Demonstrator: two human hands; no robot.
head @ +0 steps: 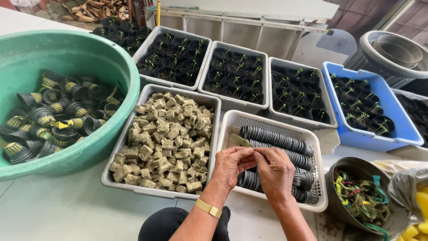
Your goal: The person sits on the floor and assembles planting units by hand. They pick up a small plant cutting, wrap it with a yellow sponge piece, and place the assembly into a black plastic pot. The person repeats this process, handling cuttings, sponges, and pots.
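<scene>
Here both hands, left hand (pixel 229 164) and right hand (pixel 275 172), pinch shut on something tiny above the white basket (pixel 271 201) of black net pots (pixel 272 138); loose fingertips could drop it among them.

left hand (pixel 232 164), right hand (pixel 275 172), stacked black pots (pixel 274 138)

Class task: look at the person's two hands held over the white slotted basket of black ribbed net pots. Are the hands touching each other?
Touching. The head view shows the left hand and right hand meeting at the fingertips, with no gap between them, above the white slotted basket.
</scene>
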